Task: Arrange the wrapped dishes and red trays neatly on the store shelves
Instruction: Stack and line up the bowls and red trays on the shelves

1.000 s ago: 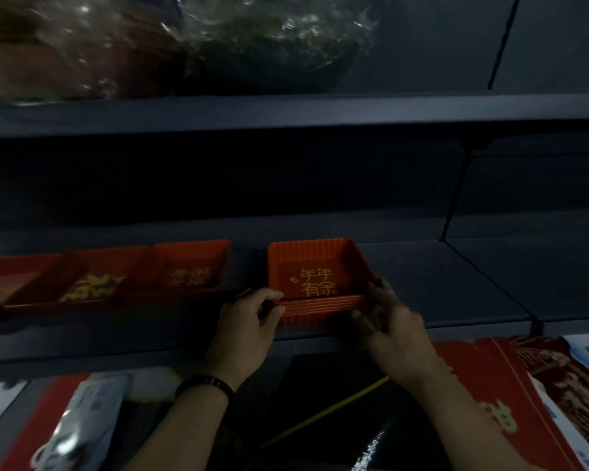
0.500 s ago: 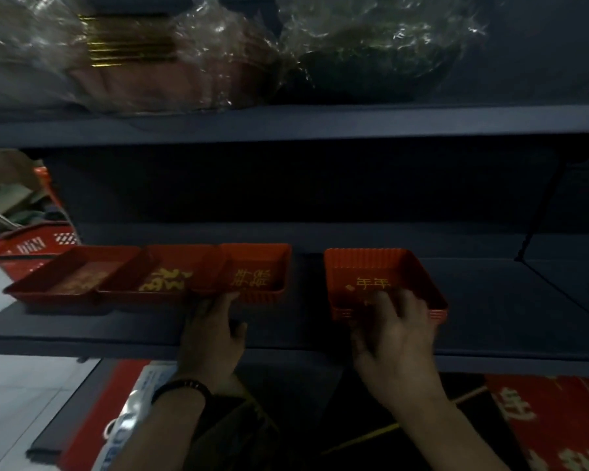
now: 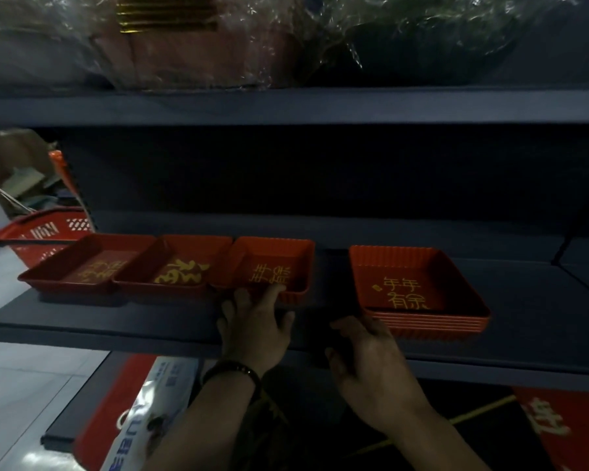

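Head view: change vs a second ago is the left hand (image 3: 255, 321), it leaves the front edge of the stack of red trays (image 3: 419, 294) and moves over to the single red tray (image 3: 272, 270) at the right end of the row; right hand (image 3: 371, 362) slides from the stack's front right to its front-left corner. Stack now sits flat on the shelf (image 3: 150, 321), well apart from the row with a clear gap between, so it reads as set down and the work shifts to squaring the row. Row = three trays edge to edge: left tray (image 3: 92, 263), middle tray (image 3: 181, 266), then the one under the left hand. Left fingers (image 3: 272, 294) are extended, tips on that tray's front rim, thumb splayed to the side, nothing clamped, looks like a push or nudge pose. Right fingers (image 3: 376, 326) are relaxed and loosely spread, tips touching the stack's corner, thumb out to the left, no grip that I can see. Both forearms come up from below the shelf edge, dark wristband (image 3: 232, 368) on the left. Wrapped dishes (image 3: 191, 45) are on the upper shelf (image 3: 286, 103), untouched. My read: closing the gap between stack and row is probably next
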{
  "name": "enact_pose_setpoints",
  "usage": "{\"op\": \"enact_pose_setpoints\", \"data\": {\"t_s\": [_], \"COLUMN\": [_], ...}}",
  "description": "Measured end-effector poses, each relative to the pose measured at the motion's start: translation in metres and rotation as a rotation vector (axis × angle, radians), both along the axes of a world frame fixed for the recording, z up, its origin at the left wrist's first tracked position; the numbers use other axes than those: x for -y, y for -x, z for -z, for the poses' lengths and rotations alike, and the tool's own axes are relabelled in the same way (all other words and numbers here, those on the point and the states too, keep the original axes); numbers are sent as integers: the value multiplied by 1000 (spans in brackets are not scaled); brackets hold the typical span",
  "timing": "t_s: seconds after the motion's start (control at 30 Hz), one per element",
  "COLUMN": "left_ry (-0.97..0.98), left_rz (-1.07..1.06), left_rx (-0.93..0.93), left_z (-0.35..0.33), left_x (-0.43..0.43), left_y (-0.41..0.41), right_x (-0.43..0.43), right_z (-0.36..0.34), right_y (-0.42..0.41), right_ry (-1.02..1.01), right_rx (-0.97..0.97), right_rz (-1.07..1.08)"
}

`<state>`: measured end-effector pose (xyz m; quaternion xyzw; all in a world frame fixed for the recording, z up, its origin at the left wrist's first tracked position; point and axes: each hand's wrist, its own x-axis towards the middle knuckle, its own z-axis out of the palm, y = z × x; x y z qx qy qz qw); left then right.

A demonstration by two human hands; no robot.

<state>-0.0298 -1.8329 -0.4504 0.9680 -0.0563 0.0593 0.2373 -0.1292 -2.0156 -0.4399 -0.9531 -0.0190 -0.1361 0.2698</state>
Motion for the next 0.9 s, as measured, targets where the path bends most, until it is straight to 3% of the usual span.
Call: {"op": "enact_pose_setpoints", "data": {"t_s": [0.37, 0.53, 0.73, 0.9], "left_ry": [137, 43, 136, 169], "left_rz": [-22, -76, 41, 104], "left_rx": [-80, -47, -41, 106], "left_z": [-11, -19, -23, -22], "left_x": [-40, -53, -93, -107], "left_y": [30, 57, 77, 90], "right_x": [-9, -13, -20, -26], "right_z": [10, 15, 20, 21], "right_y": [-3, 3, 0, -6], "right_ry": [-61, -121, -167, -93], "right_rx": [-2, -17, -8, -30], "right_rz": [-20, -14, 8, -4]}}
